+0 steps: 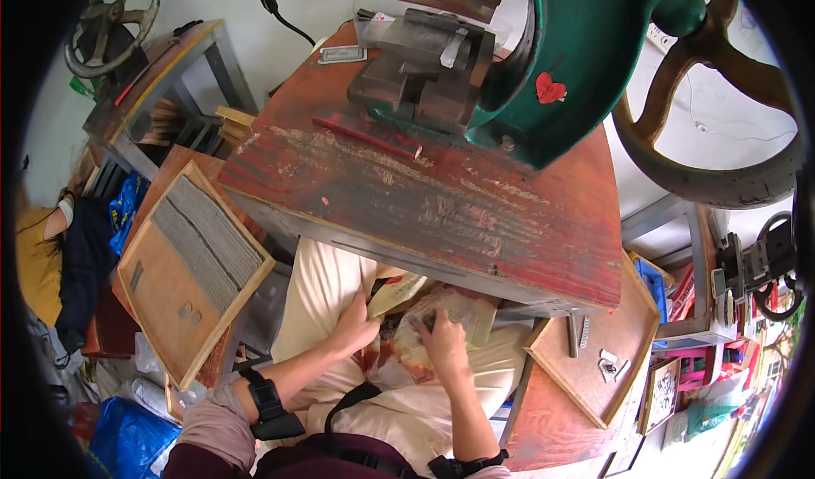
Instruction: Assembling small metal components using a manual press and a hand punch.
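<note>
A: Which thing is the largest there?
B: It is the worn red tabletop [543, 241], and on it stands a green press [586, 80].
A: And what is at the two sides?
B: At the left there is a wooden tray [170, 288] with rows of grey strips [225, 224]. At the right is a smaller-looking tray [586, 387].
A: Where is the clear plastic bag [395, 364]?
B: It lies in the person's lap, near the front edge of the tabletop. The right hand [445, 343] is grasping it with bent fingers.
A: And the left hand [358, 324]?
B: This one is closed on a pale yellow packet [403, 290], partly hidden, just beside the bag.
A: The smallest things?
B: A red heart [550, 88] on the press, and some metal pieces [609, 366] in the right tray.
</note>
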### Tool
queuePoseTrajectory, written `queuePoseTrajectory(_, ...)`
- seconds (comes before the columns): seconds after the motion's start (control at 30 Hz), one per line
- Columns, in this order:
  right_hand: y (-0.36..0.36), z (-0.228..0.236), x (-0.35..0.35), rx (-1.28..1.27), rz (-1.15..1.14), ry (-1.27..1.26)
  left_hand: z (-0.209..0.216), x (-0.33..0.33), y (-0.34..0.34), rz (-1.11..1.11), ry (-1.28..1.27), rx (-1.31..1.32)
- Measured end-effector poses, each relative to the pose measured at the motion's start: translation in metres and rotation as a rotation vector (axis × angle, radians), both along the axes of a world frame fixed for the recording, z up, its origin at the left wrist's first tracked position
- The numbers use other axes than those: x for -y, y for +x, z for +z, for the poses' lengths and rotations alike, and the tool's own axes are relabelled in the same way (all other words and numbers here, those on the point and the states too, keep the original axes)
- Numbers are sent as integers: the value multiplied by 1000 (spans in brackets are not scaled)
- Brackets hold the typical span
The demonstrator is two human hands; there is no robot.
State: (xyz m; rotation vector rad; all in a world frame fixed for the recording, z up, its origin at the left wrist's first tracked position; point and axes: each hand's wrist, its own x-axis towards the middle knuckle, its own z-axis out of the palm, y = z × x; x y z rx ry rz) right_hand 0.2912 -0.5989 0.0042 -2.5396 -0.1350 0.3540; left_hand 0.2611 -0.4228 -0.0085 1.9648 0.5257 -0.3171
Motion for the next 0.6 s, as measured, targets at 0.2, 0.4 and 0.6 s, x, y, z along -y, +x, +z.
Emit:
queuePoseTrajectory(0.2,-22,-14,63,-156,-18,-263,44,6,-46,-78,-105,16)
queuePoseTrajectory(0.4,4,52,26,-82,14,64,86,17,-42,-84,-242,193)
queuePoseTrajectory(0.6,-1,2,-20,-199,366,616,85,8,-54,-117,-172,170)
